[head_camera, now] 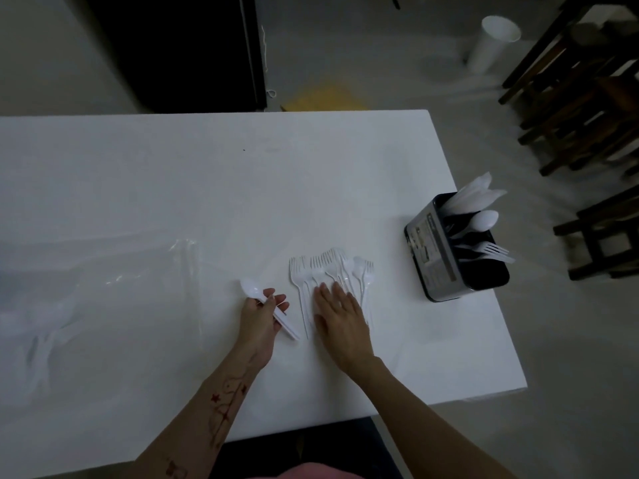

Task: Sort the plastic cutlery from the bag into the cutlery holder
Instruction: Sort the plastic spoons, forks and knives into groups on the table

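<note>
From the head view I saw the left hand (263, 312) clenched around 1 white spoon (266, 302), while the right hand (340, 316) lay flat, fingers released, on a fan of forks (325, 271) near the table's (207, 188) front. The cutlery holder (449, 250) stood close to the right edge, already holding pieces. The clear bag (114, 285) sprawled left; the far tabletop was bare.

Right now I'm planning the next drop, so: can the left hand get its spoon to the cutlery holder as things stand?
Probably not directly. The left hand grips the spoon, but the right hand, pressing on the fork pile, lies between it and the cutlery holder at the table's right edge.
</note>
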{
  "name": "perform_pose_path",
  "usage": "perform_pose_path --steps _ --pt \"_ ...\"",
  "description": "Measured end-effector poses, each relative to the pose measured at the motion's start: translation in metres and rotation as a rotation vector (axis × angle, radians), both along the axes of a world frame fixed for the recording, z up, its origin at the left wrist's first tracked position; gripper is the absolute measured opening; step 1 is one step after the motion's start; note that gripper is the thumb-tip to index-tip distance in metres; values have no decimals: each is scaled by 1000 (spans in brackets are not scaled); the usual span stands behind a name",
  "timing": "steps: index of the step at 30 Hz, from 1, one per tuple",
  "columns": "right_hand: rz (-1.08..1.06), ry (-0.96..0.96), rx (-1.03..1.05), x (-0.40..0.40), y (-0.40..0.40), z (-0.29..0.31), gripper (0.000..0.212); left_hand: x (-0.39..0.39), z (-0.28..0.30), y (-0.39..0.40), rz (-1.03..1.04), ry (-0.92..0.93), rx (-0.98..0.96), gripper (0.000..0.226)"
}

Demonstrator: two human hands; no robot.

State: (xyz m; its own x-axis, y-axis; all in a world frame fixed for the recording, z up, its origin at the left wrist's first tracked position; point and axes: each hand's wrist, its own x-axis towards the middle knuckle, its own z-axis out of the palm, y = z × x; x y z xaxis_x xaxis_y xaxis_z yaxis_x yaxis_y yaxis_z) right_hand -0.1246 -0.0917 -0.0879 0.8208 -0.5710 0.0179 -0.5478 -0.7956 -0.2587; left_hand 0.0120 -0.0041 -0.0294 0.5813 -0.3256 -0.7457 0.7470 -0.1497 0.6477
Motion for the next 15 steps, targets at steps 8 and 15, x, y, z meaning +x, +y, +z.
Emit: perform_pose_path --steps 8,15 --pt "-111 60 -50 -8 -21 6 54 -5 0 -1 11 -13 23 19" --pt "-26 33 -47 0 -8 1 55 -11 1 -3 18 -3 40 20"
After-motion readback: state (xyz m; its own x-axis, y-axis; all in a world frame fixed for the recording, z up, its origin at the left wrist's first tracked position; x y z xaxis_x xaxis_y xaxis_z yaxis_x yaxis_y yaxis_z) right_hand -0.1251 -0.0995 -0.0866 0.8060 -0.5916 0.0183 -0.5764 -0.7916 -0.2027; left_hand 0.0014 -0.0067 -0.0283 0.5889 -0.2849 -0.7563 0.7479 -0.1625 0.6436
